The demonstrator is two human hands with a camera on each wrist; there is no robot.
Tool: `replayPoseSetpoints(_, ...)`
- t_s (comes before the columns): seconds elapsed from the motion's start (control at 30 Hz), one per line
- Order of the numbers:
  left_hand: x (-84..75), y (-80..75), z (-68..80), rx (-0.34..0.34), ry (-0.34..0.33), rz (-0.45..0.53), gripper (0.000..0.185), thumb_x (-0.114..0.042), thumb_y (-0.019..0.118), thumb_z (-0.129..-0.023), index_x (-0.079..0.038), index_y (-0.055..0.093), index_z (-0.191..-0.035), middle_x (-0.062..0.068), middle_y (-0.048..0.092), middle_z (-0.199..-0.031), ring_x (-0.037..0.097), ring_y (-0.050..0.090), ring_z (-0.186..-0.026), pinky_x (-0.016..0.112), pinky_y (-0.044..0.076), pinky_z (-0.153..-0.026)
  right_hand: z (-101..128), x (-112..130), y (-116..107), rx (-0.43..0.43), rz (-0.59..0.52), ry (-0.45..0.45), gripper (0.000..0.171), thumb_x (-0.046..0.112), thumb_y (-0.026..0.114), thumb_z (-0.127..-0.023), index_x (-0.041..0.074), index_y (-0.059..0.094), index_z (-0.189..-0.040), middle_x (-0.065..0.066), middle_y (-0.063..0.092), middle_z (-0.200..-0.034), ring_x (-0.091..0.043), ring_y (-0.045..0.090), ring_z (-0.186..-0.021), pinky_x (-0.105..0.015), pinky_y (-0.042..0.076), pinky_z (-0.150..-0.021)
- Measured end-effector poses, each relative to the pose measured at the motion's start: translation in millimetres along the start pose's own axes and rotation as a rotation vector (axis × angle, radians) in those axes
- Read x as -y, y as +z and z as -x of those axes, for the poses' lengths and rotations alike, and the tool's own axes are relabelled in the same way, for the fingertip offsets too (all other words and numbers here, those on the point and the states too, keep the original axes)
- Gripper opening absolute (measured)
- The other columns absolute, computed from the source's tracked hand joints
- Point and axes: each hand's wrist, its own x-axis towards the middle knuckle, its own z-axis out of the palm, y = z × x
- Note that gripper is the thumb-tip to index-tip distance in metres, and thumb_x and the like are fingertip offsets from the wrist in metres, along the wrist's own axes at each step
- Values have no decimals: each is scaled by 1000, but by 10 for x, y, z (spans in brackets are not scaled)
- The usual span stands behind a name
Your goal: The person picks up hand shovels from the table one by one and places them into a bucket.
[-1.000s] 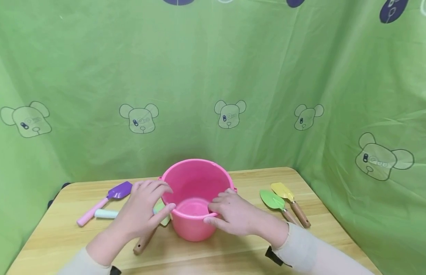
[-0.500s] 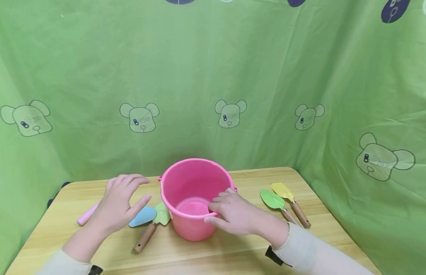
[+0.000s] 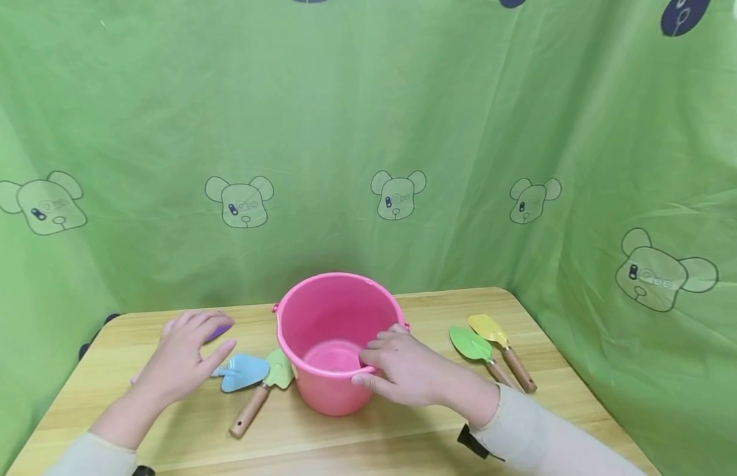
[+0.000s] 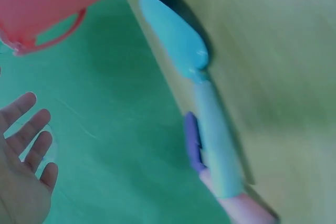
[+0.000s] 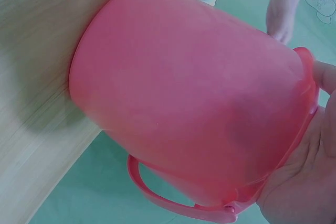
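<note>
1. Two hands over a wooden table (image 3: pixel 404 436). Right hand (image 3: pixel 404 370) grips near rim of pink bucket (image 3: pixel 338 330): fingers curled over the rim w/ tips inside, thumb on outer wall.
2. Bucket stands upright, abt mid-table, nearer the back edge than the front. Right wrist view shows its handle (image 5: pixel 157 192) hanging down along the outer wall by the palm.
3. Left hand (image 3: pixel 186 360) is spread, fingers loosely extended, holding nothing. It hovers over or rests on the purple spade (image 3: pixel 218 330); can't tell if touching. Only a bit of purple blade shows past the fingertips.
4. Blue spade (image 3: pixel 244 372) lies just right of that hand's thumb, blade pointing toward the bucket. Left wrist view: its pale handle (image 4: pixel 218 150) runs alongside the purple blade, close or touching.
5. Light-green trowel (image 3: pixel 267 390) w/ wooden handle lies beside the bucket's left wall, blade at the bucket base, handle angled toward the front edge.
6. Right of bucket: green trowel (image 3: pixel 478 350) and yellow trowel (image 3: pixel 496 337) side by side, near the table's right edge, well apart from the bucket.
7. Open room: bare wood along the front edge btw the forearms, and a strip behind the bucket up to the green curtain (image 3: pixel 368 132), which closes in back and both sides.
</note>
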Motion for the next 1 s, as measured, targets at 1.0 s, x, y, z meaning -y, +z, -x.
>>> replayPoseSetpoints(1.0, 558, 306, 364, 343, -221, -92, 49, -47, 56, -100, -6, 64, -125, 22, 60, -132, 53, 47, -125, 71, 30, -98, 16, 0, 12, -6, -1, -1, 41, 57, 40, -103, 27, 52, -78, 15, 40, -71, -9, 40, -74, -31, 32, -80)
